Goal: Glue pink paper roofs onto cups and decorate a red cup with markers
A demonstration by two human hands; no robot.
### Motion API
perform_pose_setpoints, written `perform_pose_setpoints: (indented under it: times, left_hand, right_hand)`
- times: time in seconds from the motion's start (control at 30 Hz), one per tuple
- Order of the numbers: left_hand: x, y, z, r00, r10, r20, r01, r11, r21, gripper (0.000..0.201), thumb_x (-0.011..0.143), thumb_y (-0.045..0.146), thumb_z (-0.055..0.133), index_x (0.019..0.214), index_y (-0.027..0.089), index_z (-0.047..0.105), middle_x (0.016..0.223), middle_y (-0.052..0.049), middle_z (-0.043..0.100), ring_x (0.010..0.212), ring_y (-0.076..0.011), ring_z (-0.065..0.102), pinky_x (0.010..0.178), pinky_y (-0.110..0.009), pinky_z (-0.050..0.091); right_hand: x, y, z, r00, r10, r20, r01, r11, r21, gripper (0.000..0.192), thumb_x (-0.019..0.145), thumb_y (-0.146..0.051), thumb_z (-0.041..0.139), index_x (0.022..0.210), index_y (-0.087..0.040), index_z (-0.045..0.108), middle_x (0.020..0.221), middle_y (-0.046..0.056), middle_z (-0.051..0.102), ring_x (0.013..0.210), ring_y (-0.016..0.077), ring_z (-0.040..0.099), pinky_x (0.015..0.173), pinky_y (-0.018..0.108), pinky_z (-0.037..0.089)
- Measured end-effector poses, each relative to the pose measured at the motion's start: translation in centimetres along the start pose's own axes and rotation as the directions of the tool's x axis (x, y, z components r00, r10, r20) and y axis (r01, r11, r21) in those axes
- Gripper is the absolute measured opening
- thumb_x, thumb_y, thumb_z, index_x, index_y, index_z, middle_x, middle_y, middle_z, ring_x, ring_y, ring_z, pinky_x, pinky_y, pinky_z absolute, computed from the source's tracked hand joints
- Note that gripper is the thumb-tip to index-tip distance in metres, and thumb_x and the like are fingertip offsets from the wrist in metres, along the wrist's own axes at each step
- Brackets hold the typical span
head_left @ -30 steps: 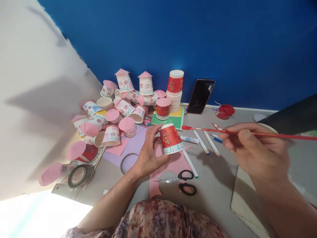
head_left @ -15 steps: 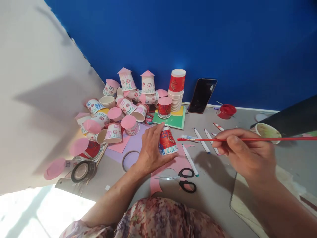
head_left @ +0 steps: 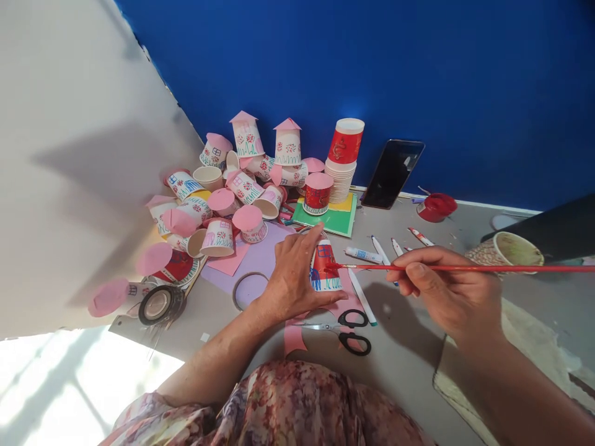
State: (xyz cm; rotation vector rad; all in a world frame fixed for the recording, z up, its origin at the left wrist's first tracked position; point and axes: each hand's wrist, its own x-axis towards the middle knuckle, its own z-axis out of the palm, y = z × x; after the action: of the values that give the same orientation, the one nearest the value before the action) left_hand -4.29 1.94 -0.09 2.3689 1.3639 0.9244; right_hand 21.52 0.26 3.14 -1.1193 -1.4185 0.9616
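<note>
My left hand (head_left: 295,269) grips an upside-down red paper cup (head_left: 326,254), thumb at its lower rim and fingers at its top. Blue window and door lines and blue-green grass strokes are drawn on the cup. Pinched in my right hand (head_left: 449,288) is a long red paintbrush (head_left: 418,268), lying level, its red tip touching the cup's side. Below the cup lie black-handled scissors (head_left: 341,327) on pink paper scraps (head_left: 295,341). A white marker (head_left: 362,297) and a small tube (head_left: 363,254) lie just right of the cup.
Several decorated paper cups (head_left: 218,237) with pink tops pile up at left. A cup stack (head_left: 344,145) and a leaning phone (head_left: 393,173) stand by the blue wall. At right are a red paint pot (head_left: 436,207), a patterned cup (head_left: 515,251) and a stained cloth (head_left: 465,371). Tape rolls (head_left: 155,305) lie left.
My right hand has moved left with the paintbrush, bringing its tip from beside the cup onto the cup's side. My left hand still holds the cup. The view has shifted slightly.
</note>
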Motion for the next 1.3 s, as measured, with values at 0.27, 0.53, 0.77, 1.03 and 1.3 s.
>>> perform_pose_setpoints:
  times: [0.27, 0.53, 0.77, 1.03, 1.3]
  left_hand:
    - [0.0, 0.7, -0.2, 0.998, -0.044, 0.043, 0.045, 0.998, -0.039, 0.143, 0.062, 0.058, 0.099, 0.168, 0.026, 0.009, 0.142, -0.015, 0.065, 0.125, -0.0387, 0.057, 0.106, -0.053, 0.043]
    - [0.1, 0.7, -0.3, 0.997, -0.059, 0.057, 0.062, 0.997, -0.050, 0.145, 0.062, 0.060, 0.098, 0.169, 0.027, 0.006, 0.141, -0.015, 0.065, 0.126, -0.0402, 0.057, 0.106, -0.054, 0.043]
    - [0.0, 0.5, 0.0, 1.000, 0.003, 0.017, -0.002, 0.998, -0.057, 0.144, 0.065, 0.057, 0.098, 0.169, 0.029, 0.002, 0.141, -0.013, 0.065, 0.122, -0.0380, 0.058, 0.103, -0.052, 0.044]
    - [0.0, 0.5, -0.1, 0.999, -0.020, 0.041, 0.022, 0.998, -0.051, 0.144, 0.065, 0.061, 0.096, 0.169, 0.028, 0.001, 0.142, -0.015, 0.065, 0.123, -0.0392, 0.058, 0.105, -0.054, 0.044]
    - [0.1, 0.4, -0.1, 0.998, -0.036, 0.042, 0.039, 0.997, -0.074, 0.144, 0.064, 0.063, 0.096, 0.169, 0.028, 0.003, 0.142, -0.015, 0.065, 0.126, -0.0407, 0.059, 0.107, -0.056, 0.043]
  right_hand:
    - [-0.4, -0.8, 0.6, 0.999, 0.018, 0.033, -0.018, 1.000, 0.003, 0.026, 0.098, -0.048, 0.075, 0.091, -0.024, 0.079, 0.075, 0.003, 0.078, 0.057, 0.0129, 0.064, 0.051, 0.024, 0.053]
    - [-0.4, -0.9, 0.6, 0.999, 0.023, 0.048, -0.022, 1.000, -0.017, 0.027, 0.098, -0.049, 0.074, 0.091, -0.024, 0.079, 0.077, 0.003, 0.078, 0.059, 0.0124, 0.064, 0.054, 0.023, 0.054]
    - [-0.2, -0.4, 0.2, 0.997, -0.043, 0.062, 0.047, 0.997, -0.066, 0.025, 0.101, -0.044, 0.072, 0.091, -0.023, 0.079, 0.074, 0.003, 0.076, 0.056, 0.0122, 0.064, 0.051, 0.022, 0.054]
    - [-0.1, -0.8, 0.1, 0.998, 0.001, 0.066, 0.003, 0.998, -0.063, 0.028, 0.099, -0.048, 0.073, 0.088, -0.023, 0.078, 0.075, 0.003, 0.076, 0.057, 0.0128, 0.063, 0.053, 0.025, 0.054]
    - [-0.3, -1.6, 0.1, 0.996, 0.079, -0.034, -0.080, 0.996, -0.028, 0.029, 0.095, -0.052, 0.077, 0.085, -0.025, 0.078, 0.075, 0.001, 0.075, 0.058, 0.0122, 0.061, 0.056, 0.025, 0.051]
